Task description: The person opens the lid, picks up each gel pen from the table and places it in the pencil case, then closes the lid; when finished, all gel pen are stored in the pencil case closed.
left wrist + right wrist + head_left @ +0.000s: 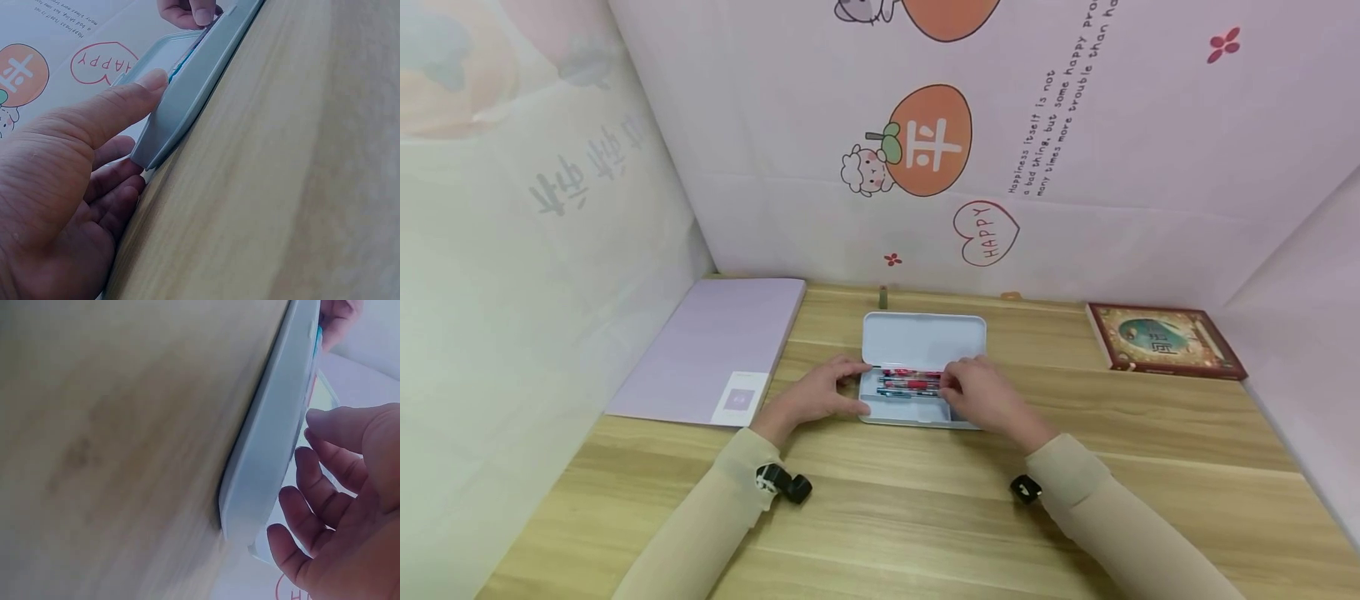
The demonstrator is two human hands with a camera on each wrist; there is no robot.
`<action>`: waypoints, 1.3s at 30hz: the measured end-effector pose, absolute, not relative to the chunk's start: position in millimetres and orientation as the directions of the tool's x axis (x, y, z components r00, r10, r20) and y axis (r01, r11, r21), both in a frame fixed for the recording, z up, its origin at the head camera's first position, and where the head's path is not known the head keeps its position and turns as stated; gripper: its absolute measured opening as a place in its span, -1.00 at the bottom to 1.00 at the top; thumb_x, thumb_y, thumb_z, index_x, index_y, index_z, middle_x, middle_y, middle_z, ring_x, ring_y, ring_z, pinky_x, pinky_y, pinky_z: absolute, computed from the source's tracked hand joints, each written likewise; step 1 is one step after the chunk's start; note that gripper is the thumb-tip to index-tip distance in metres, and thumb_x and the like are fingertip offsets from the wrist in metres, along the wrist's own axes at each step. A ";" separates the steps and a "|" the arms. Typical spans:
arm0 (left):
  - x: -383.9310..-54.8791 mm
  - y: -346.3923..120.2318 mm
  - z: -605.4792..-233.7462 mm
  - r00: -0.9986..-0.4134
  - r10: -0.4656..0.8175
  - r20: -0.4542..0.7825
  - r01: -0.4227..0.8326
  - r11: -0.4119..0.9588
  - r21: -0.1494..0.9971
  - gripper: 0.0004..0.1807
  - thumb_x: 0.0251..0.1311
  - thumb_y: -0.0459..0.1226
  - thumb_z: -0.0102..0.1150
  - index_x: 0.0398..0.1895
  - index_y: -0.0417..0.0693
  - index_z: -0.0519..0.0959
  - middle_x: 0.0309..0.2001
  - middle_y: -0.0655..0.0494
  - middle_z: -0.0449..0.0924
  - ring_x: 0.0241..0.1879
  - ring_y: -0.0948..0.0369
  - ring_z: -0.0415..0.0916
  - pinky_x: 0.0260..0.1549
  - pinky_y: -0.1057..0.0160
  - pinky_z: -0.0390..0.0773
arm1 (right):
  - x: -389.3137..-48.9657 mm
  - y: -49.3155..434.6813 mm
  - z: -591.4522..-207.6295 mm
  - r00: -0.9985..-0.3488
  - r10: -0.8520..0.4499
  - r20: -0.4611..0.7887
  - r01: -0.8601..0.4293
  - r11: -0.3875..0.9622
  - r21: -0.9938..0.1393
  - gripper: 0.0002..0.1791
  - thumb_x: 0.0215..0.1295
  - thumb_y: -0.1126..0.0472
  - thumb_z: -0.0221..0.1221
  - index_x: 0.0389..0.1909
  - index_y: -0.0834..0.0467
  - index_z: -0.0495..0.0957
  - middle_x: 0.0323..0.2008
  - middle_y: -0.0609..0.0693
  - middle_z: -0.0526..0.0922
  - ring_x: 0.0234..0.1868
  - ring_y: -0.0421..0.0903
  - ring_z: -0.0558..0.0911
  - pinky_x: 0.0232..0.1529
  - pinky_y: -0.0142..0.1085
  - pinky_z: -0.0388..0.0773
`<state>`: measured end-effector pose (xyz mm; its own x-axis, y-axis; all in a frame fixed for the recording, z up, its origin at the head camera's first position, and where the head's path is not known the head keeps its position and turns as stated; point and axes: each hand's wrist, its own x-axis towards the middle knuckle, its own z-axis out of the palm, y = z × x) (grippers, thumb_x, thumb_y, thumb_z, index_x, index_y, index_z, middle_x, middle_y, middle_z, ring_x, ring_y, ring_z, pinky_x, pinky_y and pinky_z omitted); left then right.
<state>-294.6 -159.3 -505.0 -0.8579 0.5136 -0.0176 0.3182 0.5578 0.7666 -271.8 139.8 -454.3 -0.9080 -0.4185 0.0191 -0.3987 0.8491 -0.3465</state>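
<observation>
A pale blue pencil case (924, 337) lies on the table with its lid folded back. Several pens (913, 383), with red and blue parts, lie side by side in its rear compartment. My left hand (820, 390) holds the case's left end, with the thumb (131, 103) at the rim and the other fingers by the end wall. At the pens' right ends is my right hand (983, 392), its thumb and forefinger pinched close together on a pen. The right hand (350, 487) keeps its other fingers loosely curled over the case and hides its right part.
A large lilac folder (722, 337) with a white label lies on the left. At the back right is a brown-edged illustrated book (1165, 340). A small dark green object (883, 297) is near the back wall. Printed white sheeting (760, 167) encloses the table (895, 508).
</observation>
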 end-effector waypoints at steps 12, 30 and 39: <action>-294.1 -159.8 -503.5 -0.852 0.523 -0.012 0.320 0.539 0.779 -0.13 -0.07 0.07 0.52 0.36 0.05 0.44 0.19 0.16 0.37 0.06 0.20 0.36 0.13 0.13 0.36 | -298.3 180.6 -454.5 -0.966 -0.259 -0.002 -0.189 0.708 -0.680 -0.84 0.42 0.15 0.12 -0.19 0.17 0.58 -0.34 0.05 0.57 -0.38 -0.03 0.49 -0.38 -0.20 0.48; -293.4 -158.3 -502.3 -0.848 0.530 -0.018 0.317 0.534 0.784 -0.12 -0.09 0.02 0.55 0.36 0.07 0.43 0.23 0.13 0.35 0.09 0.19 0.36 0.15 0.12 0.36 | -316.3 195.5 -461.7 -0.997 -0.050 -0.063 0.023 0.567 -0.823 -0.36 0.47 -0.07 0.03 0.34 0.28 0.24 0.08 0.23 0.46 -0.04 0.09 0.50 -0.15 -0.17 0.50; -294.1 -156.6 -504.4 -0.868 0.496 -0.003 0.263 0.467 0.844 0.21 -0.20 -0.06 0.63 0.51 0.00 0.06 0.20 0.11 0.41 0.15 0.19 0.37 0.19 0.17 0.35 | -312.4 195.5 -455.4 -0.994 -0.063 -0.086 0.035 0.570 -0.821 -0.38 0.51 -0.15 -0.08 0.41 0.14 0.22 0.03 0.21 0.46 -0.06 0.12 0.46 -0.20 -0.16 0.46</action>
